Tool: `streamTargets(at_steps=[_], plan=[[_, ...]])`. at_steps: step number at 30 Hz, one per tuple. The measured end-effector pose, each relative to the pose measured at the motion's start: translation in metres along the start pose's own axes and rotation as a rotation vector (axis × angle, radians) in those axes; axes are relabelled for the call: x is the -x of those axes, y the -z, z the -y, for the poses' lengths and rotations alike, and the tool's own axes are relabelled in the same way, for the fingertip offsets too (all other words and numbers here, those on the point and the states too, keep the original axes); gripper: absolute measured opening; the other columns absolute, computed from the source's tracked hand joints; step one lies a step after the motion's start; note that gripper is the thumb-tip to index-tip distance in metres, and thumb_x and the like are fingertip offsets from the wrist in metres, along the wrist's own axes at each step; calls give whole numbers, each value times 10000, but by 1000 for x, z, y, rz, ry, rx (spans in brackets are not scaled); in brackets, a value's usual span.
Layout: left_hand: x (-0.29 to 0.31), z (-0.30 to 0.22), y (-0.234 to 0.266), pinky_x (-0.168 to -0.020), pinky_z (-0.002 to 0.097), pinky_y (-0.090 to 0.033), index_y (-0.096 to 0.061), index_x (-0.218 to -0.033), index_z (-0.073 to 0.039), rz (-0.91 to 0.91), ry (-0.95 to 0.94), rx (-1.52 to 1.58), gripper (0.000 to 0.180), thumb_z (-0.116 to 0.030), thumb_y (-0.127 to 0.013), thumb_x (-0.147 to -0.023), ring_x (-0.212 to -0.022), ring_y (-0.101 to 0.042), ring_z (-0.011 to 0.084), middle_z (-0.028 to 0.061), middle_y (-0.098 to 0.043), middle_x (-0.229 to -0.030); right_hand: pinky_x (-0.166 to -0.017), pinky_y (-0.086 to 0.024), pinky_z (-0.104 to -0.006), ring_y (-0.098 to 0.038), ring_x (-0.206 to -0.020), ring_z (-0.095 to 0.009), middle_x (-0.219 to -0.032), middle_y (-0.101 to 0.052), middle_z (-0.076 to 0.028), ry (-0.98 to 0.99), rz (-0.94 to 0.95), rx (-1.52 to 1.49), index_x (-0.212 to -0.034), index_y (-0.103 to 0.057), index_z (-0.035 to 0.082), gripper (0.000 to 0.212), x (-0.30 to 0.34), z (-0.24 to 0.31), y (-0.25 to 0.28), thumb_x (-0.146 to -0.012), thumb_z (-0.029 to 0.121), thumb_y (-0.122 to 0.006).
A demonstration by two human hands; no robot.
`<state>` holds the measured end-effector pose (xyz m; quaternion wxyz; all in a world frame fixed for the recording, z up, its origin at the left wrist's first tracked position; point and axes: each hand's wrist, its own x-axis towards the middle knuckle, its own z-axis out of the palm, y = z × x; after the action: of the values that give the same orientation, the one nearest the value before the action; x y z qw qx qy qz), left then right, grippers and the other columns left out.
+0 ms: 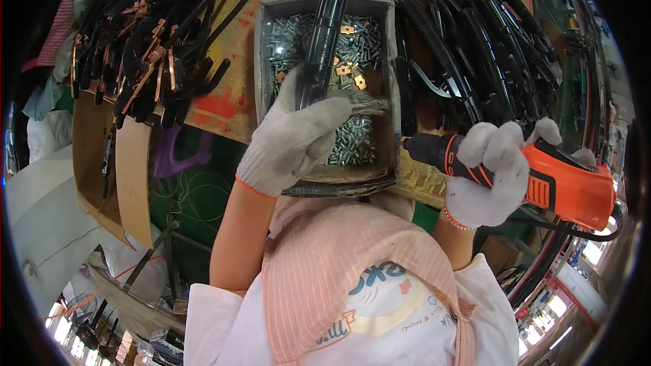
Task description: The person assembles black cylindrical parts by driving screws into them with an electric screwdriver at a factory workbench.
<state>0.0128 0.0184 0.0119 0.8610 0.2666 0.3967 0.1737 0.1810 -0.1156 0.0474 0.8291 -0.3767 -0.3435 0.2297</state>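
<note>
My left hand [288,139], in a white knitted glove, is closed round the lower part of a black tubular handle [328,24]. The handle tilts over an open box [259,88] of small silver screws [352,146], with a few brass-coloured plates [344,69] among them. Something metallic beside my left fingers is blurred. My right hand [495,169], gloved too, grips an orange and black power screwdriver [569,183]. Its black nose points left, near the box's right wall.
Black parts with copper strips [159,61] are heaped at the far left. More black handles and cables [475,47] pile up on the right. A cardboard box [132,176] stands lower left, by a purple plastic piece [178,152]. Another person's sleeve [44,98] shows at the left edge.
</note>
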Motion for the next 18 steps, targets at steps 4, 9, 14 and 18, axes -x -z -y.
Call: streamTargets(at_steps=[4, 9, 14, 18], plan=[[0, 0, 2, -354, 203, -322, -407, -1309, -39, 7, 2, -29, 478, -16, -633, -888, -421, -398, 35, -15, -512, -677, -508, -502, -384, -527, -519, -237, -700, -532, -118, 21, -7, 149, -1200, -320, 56, 388, -2, -7, -10, -913, 29, -579], [0, 2, 3, -364, 202, -321, -363, -1380, -27, 7, -18, -38, 562, -25, -635, -888, -437, -398, 33, -19, -501, -674, -544, -542, -384, -596, -557, -255, -703, -569, -136, 55, 45, 218, -1156, -315, 29, 401, -2, -17, -9, -881, -38, -599], [1, 1, -1, -369, 197, -311, -330, -1423, -39, 1, -23, -32, 618, -32, -643, -890, -441, -390, 34, -21, -494, -674, -553, -547, -375, -614, -569, -262, -694, -573, -122, 74, 71, 265, -1159, -312, 24, 410, -2, -21, -7, -865, -59, -585], [0, -1, -2, -366, 198, -319, -328, -1427, -42, 17, -44, -7, 632, -33, -654, -886, -441, -399, 36, -13, -509, -691, -548, -540, -371, -605, -563, -261, -687, -569, -112, 58, 16, 269, -1165, -327, 43, 399, -2, -17, -13, -862, -57, -567]])
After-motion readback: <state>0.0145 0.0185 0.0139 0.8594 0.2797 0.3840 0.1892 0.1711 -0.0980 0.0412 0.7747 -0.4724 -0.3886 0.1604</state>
